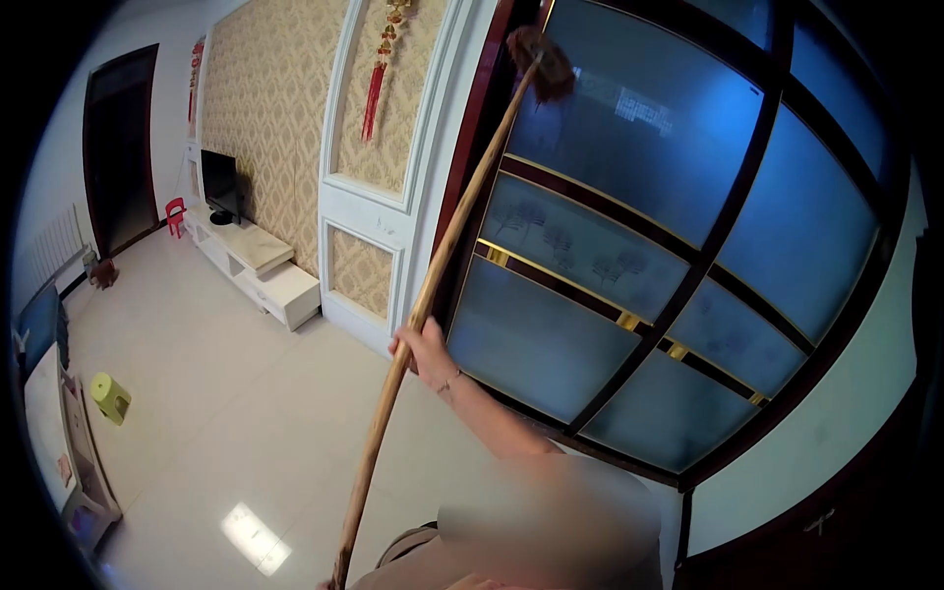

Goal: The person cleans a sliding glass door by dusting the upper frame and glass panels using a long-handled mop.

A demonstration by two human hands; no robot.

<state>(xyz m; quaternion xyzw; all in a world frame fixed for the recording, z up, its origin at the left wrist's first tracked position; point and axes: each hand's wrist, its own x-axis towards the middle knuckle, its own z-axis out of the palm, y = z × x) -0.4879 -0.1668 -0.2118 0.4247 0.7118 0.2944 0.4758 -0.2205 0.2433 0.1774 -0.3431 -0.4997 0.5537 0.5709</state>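
Observation:
A long wooden pole [442,254] runs slantwise from the bottom edge up to the sliding door. Its reddish-brown, soft-looking head [542,65] is high up at the door's left side, over the frame and frosted glass; whether it touches them I cannot tell. My right hand [427,353], with a thin bracelet at the wrist, is closed around the middle of the pole. Only a sliver of my left hand [324,585] shows at the bottom edge, against the pole's lower end; most of it is out of frame. The sliding door [560,304] has dark red bars and gold trim.
Left of the door stands a white-framed wall panel [366,218] with a red tassel ornament [374,98]. Farther back, a low TV cabinet [258,248] carries a television [220,185]. A green stool [109,398] and a table [61,433] stand at left on the tiled floor.

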